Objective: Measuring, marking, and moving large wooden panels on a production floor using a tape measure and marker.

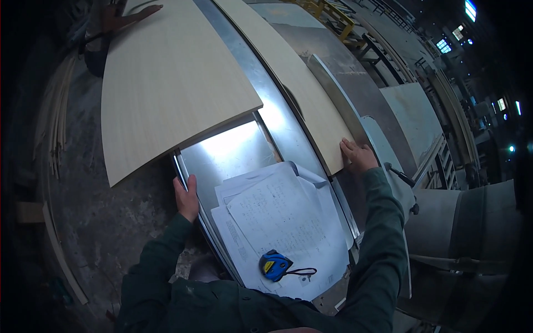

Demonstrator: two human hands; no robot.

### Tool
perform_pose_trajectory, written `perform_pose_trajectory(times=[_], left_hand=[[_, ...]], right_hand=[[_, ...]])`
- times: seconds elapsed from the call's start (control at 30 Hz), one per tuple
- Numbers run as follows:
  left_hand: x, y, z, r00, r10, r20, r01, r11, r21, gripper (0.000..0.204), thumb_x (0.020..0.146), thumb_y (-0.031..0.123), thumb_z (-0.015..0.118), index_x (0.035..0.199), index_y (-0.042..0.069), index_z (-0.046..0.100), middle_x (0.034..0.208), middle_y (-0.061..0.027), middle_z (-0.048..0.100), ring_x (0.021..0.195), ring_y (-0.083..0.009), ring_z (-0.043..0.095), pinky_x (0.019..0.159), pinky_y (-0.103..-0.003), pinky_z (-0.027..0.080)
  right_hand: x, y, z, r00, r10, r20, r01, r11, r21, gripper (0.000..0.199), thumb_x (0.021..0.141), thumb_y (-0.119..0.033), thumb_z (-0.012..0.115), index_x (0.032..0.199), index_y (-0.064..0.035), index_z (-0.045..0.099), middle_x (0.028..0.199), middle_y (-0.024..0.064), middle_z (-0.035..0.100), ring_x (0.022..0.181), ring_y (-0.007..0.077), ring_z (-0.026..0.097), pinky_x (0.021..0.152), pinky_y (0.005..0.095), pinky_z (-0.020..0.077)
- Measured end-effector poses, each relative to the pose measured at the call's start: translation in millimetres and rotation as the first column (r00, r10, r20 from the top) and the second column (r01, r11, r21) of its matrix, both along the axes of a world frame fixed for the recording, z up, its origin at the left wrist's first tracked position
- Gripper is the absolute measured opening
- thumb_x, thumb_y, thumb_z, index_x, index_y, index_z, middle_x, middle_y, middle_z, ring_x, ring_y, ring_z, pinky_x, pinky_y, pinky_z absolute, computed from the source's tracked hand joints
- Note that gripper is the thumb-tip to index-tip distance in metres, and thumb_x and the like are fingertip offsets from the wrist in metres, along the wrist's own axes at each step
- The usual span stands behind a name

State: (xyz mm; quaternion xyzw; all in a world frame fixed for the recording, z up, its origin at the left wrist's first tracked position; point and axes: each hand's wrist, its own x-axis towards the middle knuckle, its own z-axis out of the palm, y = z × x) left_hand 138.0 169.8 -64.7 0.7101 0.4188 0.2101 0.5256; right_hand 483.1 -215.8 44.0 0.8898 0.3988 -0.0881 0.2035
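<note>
My left hand [186, 198] is closed round the side rail of a metal sliding table [200, 158], thumb upward. My right hand [360, 155] has its fingers bent together over the near corner of a narrow strip of pale wood board [319, 119]. That strip lies between the metal table and an upright fence [336, 91]. A dark, curved saw blade guard or blade edge [292, 100] shows beside the strip. Farther left, a large pale wood panel [172, 83] rests across the metal table and overhangs its left side.
Paper sheets [277, 211] with handwriting lie on the metal table near my body, and a blue tape measure [275, 265] sits on them. Another person's hand [149, 11] touches the large panel's far end. Long wood strips [60, 119] lie on the floor at left. A black lever [401, 175] sticks out by my right forearm.
</note>
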Motion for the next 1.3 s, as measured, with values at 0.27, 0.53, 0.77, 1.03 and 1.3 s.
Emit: perform_pose_trajectory(times=[0.27,0.53,0.77,1.03,1.3], left_hand=[[2,1,-7,0.999,0.031,0.04,-0.032,0.999,0.035,0.053,0.098,0.042,0.052,0.123,-0.004,0.045,0.115,-0.0213,0.059,0.107,-0.0274,0.058,0.095,-0.037,0.043],[0,3,-11,0.999,-0.035,0.014,0.034,0.998,0.058,0.055,0.098,0.043,0.051,0.124,-0.005,0.043,0.115,-0.0219,0.058,0.106,-0.0288,0.057,0.095,-0.037,0.043],[-1,3,-12,0.997,-0.024,0.072,0.024,1.0,0.0,0.052,0.098,0.042,0.052,0.122,-0.003,0.045,0.113,-0.0181,0.058,0.103,-0.0237,0.055,0.093,-0.035,0.043],[-2,6,-13,0.997,-0.052,0.055,0.053,0.999,-0.009,0.056,0.097,0.044,0.052,0.125,-0.003,0.042,0.117,-0.0206,0.057,0.106,-0.0273,0.056,0.095,-0.037,0.043],[-2,5,-14,0.995,-0.028,0.092,0.033,0.998,-0.049,0.053,0.097,0.042,0.053,0.123,-0.003,0.043,0.114,-0.0191,0.058,0.104,-0.0248,0.056,0.093,-0.036,0.043]], right_hand=[[9,15,4,1.0,-0.008,-0.001,0.008,0.998,0.067,0.062,0.082,-0.016,0.062,0.141,-0.0163,0.043,0.151,-0.0003,0.04,0.13,0.02,0.049,0.102,0.0488,0.0433],[23,28,3,1.0,0.008,0.025,-0.01,0.997,0.071,0.061,0.082,-0.016,0.06,0.141,-0.0169,0.044,0.151,-0.0005,0.041,0.13,0.0194,0.048,0.102,0.0489,0.0424],[31,53,12,0.998,-0.041,-0.041,0.043,0.998,0.052,0.062,0.082,-0.016,0.061,0.142,-0.0174,0.043,0.152,-0.0005,0.039,0.132,0.0189,0.046,0.103,0.0483,0.0412],[42,63,8,1.0,0.007,0.027,-0.009,0.996,0.087,0.068,0.078,-0.016,0.072,0.14,-0.0158,0.044,0.149,-0.0011,0.042,0.126,0.0194,0.051,0.097,0.0438,0.0446],[54,77,7,1.0,0.012,0.018,-0.013,0.998,0.062,0.073,0.076,-0.018,0.075,0.141,-0.0167,0.044,0.149,-0.0008,0.042,0.124,0.0211,0.053,0.097,0.0439,0.0445]])
